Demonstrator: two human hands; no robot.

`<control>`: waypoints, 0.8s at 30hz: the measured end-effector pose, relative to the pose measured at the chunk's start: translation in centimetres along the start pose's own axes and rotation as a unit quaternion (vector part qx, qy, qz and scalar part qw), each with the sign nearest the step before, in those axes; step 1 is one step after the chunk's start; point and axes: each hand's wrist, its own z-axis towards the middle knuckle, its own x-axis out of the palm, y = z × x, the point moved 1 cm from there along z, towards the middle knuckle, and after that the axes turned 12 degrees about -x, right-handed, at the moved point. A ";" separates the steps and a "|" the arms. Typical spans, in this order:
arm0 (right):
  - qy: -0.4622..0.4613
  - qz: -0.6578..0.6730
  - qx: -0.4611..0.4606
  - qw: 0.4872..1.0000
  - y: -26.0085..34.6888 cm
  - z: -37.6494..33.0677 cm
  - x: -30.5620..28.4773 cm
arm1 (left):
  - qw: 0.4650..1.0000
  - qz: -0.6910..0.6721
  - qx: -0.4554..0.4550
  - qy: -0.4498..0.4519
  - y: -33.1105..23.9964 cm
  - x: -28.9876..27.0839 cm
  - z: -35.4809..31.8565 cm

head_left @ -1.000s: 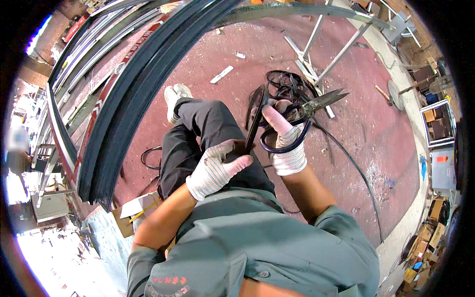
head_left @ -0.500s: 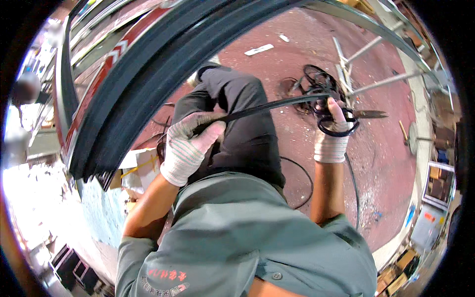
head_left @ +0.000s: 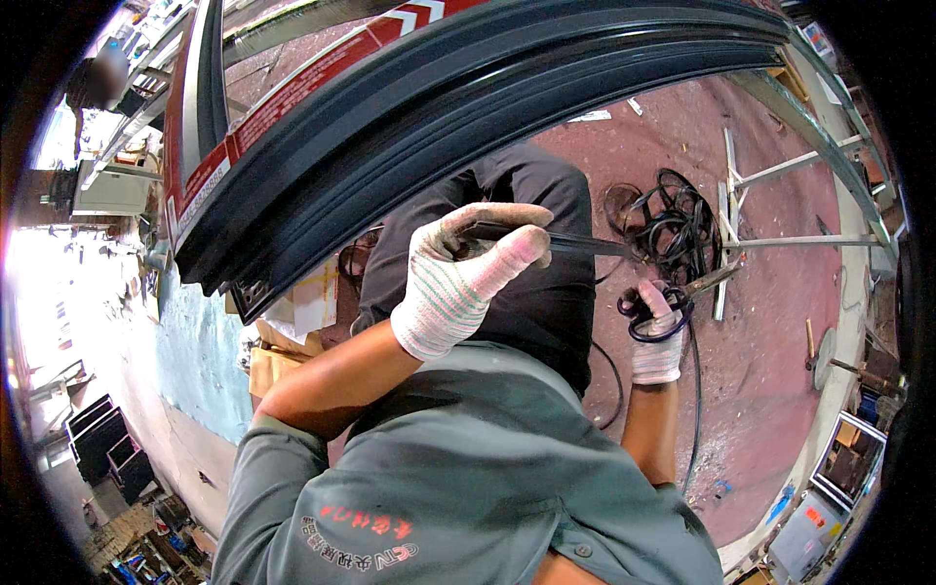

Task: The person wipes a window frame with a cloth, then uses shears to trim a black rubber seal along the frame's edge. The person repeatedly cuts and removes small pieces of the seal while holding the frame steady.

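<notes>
My left hand (head_left: 456, 283), in a white knit glove with stained fingertips, is closed on a flat black rubber strip (head_left: 585, 244). From that pinch the strip runs right, over my dark trousers, toward a tangled coil of black strip (head_left: 675, 229) on the floor. Where its right end finishes is unclear. My right hand (head_left: 659, 341), gloved too, grips scissors (head_left: 665, 310) by their black loop handles, the blades pointing up and right beside the coil. Just beyond my left hand, a long dark frame profile (head_left: 419, 136) crosses above my legs.
Red tape with white chevrons (head_left: 322, 88) lines the profile's far side. Metal stand legs (head_left: 799, 241) reach in from the right. Cardboard pieces (head_left: 276, 366) lie left of my lap. A black cord (head_left: 695, 409) trails over the red floor. At far left is a person (head_left: 102, 83).
My left hand has moved right, closer to my right hand. The scissors' blades now point more upward. The view has shifted, and the profile spans farther right.
</notes>
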 end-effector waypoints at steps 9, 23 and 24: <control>0.072 -0.242 -0.096 0.963 4.6 0.0 1.5 | 0.997 0.062 0.053 -0.007 -0.8 0.3 -0.6; 0.304 -0.325 -0.148 0.883 6.7 -1.3 9.4 | 0.993 0.088 -0.005 0.076 -0.3 -2.2 -2.6; 0.313 -0.338 -0.155 0.874 6.3 -1.1 9.0 | 0.990 0.090 -0.013 0.108 0.1 -2.5 -2.3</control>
